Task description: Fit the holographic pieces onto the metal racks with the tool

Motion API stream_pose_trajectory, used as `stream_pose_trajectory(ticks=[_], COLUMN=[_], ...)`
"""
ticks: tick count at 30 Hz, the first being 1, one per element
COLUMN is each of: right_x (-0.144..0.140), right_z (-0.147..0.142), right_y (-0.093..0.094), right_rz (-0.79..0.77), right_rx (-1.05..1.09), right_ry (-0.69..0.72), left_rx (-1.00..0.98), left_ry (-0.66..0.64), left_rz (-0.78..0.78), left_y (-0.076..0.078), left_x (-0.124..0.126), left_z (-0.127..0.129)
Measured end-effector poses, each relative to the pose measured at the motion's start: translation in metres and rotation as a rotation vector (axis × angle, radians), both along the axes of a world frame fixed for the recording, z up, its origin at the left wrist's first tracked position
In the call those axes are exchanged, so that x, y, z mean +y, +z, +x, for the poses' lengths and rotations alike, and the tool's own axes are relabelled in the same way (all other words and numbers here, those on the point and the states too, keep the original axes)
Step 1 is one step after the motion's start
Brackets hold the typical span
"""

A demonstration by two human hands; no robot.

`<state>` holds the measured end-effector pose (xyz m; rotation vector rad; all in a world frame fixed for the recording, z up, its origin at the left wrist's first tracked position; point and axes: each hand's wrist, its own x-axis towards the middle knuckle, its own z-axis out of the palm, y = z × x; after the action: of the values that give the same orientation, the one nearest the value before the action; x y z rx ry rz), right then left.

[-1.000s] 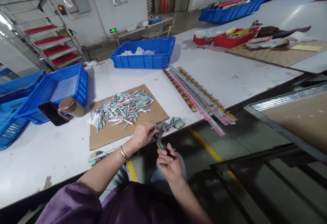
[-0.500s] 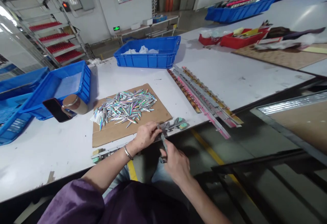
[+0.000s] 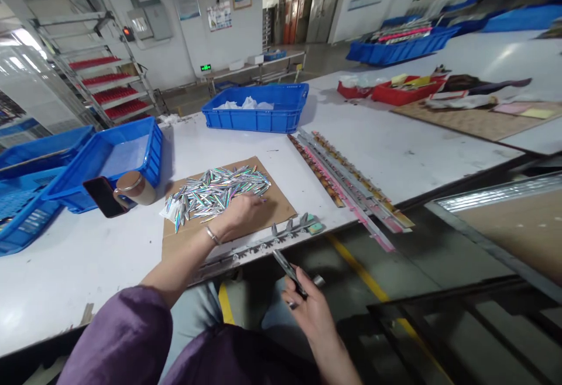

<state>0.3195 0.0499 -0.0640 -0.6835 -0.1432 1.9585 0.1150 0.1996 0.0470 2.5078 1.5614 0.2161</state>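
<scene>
My left hand (image 3: 241, 212), with a bracelet at its wrist, reaches over the right lower edge of a pile of shiny silver spindle-shaped pieces (image 3: 215, 189). Its fingers are bent together at the pile; what they hold, if anything, is hidden. The pile lies on a cardboard sheet (image 3: 281, 203). In my right hand (image 3: 309, 306), over the table's front edge, is a dark metal tool like pliers (image 3: 285, 265), its tip pointing up and left. Between my hands and the cardboard runs a narrow metal rail (image 3: 250, 250) with clips. Several grey pieces (image 3: 290, 226) stand at its right end by a green block (image 3: 315, 227).
Long racks with pink and yellow strips (image 3: 346, 180) lie to the right, overhanging the table edge. A blue crate (image 3: 254, 119) stands behind the cardboard. To the left are a mug (image 3: 138, 189), a phone (image 3: 105, 196) and more blue crates (image 3: 149, 151). Red trays (image 3: 404, 93) sit further right.
My left hand has left the rail and the tool's tip and moved up-left to the pile. My right hand has lowered slightly and turned palm-up with the tool. The view has tilted upward.
</scene>
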Motion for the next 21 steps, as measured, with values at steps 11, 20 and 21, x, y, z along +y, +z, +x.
stream_pose_trajectory(ticks=[11, 20, 21], right_x=[-0.026, -0.014, -0.012], right_z=[-0.003, -0.020, -0.023], right_y=[0.013, 0.015, 0.017], right_rz=[0.113, 0.414, 0.434], right_rx=[-0.331, -0.667, -0.680], right_ry=[-0.090, -0.062, -0.056], left_rx=[0.020, 0.276, 0.269], left_ry=[0.047, 0.090, 0.116], left_rz=[0.180, 0.093, 0.094], left_y=[-0.005, -0.004, -0.005], left_x=[0.028, -0.028, -0.033], left_z=[-0.013, -0.048, -0.046])
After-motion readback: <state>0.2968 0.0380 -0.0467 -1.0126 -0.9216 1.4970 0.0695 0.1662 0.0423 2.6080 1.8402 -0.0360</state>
